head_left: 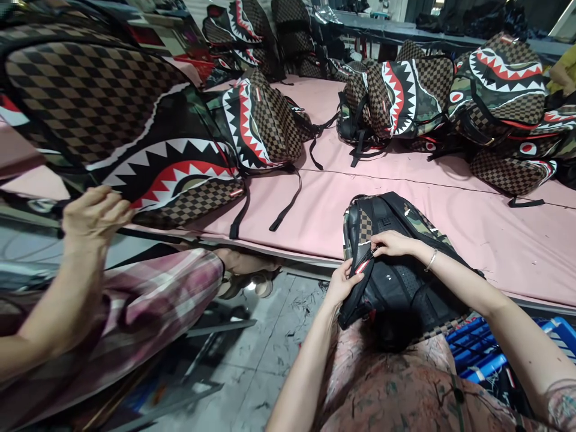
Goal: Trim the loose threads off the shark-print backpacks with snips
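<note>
A black backpack (389, 282) with checkered and camouflage side panels rests across my lap and the table edge, its padded back side up. My left hand (344, 283) pinches its near-left edge, close to a strip of red and white trim. Just above, my right hand (392, 245), with a bracelet at the wrist, has its fingers closed near the same side seam. A small dark thing shows at those fingertips, too small to make out. The backpack's lower end lies in dark shadow against my patterned clothing.
A pink-covered table (315, 210) runs across. At left, a co-worker's fist (96, 213) is at a large checkered shark-mouth backpack (94, 96). More backpacks (400, 96) lie along the far side. A blue crate (477, 348) stands at my right.
</note>
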Available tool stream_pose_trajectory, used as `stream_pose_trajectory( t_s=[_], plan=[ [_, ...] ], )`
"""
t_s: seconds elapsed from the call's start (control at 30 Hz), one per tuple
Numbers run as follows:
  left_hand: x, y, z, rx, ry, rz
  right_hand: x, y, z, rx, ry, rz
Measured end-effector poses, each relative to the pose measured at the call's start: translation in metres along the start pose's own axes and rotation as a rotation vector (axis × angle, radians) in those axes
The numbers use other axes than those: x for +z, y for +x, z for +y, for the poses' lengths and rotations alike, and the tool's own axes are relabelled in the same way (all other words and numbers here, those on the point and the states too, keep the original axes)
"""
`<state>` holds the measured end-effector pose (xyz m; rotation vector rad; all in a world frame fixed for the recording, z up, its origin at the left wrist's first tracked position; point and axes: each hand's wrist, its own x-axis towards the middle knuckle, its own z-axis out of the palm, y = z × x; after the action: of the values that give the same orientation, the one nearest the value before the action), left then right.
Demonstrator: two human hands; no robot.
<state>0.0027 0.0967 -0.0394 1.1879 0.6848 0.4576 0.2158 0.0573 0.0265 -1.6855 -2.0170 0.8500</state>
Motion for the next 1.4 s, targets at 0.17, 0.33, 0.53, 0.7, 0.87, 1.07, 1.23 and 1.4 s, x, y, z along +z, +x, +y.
stream_pose_trajectory(
  t_s=[0.17,0.33,0.53,0.7,0.87,1.07,1.23,1.4],
  plan=[
    [0.002,0.0,0.0,-0.01,0.011,-0.004,0.002,-0.002,-0.002,-0.012,-0.009,0.047],
    [0.004,0.002,-0.003,0.0,0.052,0.056,0.012,-0.009,-0.014,-0.011,0.145,0.098],
    [-0.004,-0.016,-0.016,0.013,0.2,0.208,-0.002,-0.066,0.006,0.224,0.453,0.474],
    [0.013,-0.062,-0.034,0.363,0.83,0.311,-0.043,-0.179,0.061,0.693,0.431,0.802],
    [0.056,-0.088,-0.061,0.621,1.132,-0.298,-0.025,-0.261,0.074,0.843,0.549,0.672],
    [0.08,-0.082,-0.073,0.545,1.342,-0.46,0.013,-0.269,0.057,0.803,0.723,0.576],
    [0.065,-0.078,-0.038,0.603,1.428,-0.563,0.016,-0.257,0.031,0.679,0.795,0.521],
    [0.002,-0.061,0.03,0.465,1.458,-0.543,0.044,-0.222,-0.008,0.459,0.838,0.498]
  ],
)
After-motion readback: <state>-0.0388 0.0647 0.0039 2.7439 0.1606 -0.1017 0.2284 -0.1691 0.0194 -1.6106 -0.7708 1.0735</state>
